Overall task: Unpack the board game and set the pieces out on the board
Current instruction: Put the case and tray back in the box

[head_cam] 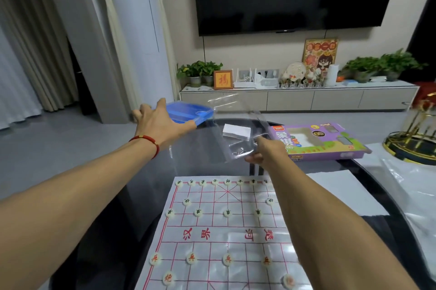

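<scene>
I observe both arms stretched forward over the dark glossy table [236, 124]. The left hand [162, 122] grips the near edge of a blue translucent plastic case [191, 113], thumb on top, holding it out past the table's far-left edge, above open grey floor. The right hand [262, 150] pinches the near corner of a clear plastic bag [236, 129]; the bag spreads upward between the two hands and holds a small white folded paper [236, 133]. What the case contains I cannot tell.

Below and between the forearms lies the white sheet board with a red grid [226, 238], flat on the table, its left edge close to the table rim. Round white game pieces [227, 212] sit on its intersections, black-marked ones nearer the hands, red-marked ones nearest me. Just right of the right hand lies a purple cardboard game box [316, 141], flat. Farther right, a gold wire stand [410, 138] sits at the table's edge, and crinkled clear plastic sheeting [410, 188] covers the right side.
</scene>
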Available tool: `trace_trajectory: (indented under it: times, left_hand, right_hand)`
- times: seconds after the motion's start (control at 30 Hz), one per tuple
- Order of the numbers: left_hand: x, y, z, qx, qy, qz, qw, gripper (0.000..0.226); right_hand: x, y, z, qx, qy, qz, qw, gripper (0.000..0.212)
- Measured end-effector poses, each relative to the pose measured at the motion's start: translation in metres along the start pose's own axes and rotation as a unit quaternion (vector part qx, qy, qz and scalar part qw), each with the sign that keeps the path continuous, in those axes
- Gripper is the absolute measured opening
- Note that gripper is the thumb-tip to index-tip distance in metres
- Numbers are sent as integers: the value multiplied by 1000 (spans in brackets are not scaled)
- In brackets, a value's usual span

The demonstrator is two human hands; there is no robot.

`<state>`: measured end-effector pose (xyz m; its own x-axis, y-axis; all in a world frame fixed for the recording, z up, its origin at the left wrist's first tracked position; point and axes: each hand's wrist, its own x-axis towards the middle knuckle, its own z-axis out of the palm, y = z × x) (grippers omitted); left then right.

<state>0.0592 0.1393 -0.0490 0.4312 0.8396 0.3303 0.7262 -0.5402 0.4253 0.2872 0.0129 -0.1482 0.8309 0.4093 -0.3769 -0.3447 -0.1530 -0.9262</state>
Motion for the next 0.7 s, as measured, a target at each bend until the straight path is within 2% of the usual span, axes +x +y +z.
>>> trace_trajectory:
  times: [0.07,0.27,0.4,0.47,0.6,0.7]
  left_hand:
    - [-9,13,-6,-6,1,1,1000,108]
    - [-46,54,-23,-66,-3,-10,998,114]
    - [-79,78,-21,-97,-10,0,995,90]
    - [-96,91,-15,-111,-19,2,994,84]
    - [-124,116,6,-94,-31,20,995,94]
    - [-145,132,19,-77,-27,19,997,101]
  right_hand:
    - [-10,-5,-14,14,-15,4,1000,27]
    - [-57,-13,-53,54,-42,-18,997,36]
    - [-94,-2,-81,122,-67,-36,990,32]
    - [-112,5,-94,147,-79,-43,985,37]
    - [-141,21,-110,203,-76,-51,975,36]
    - [-162,29,-114,252,-88,-24,963,20]
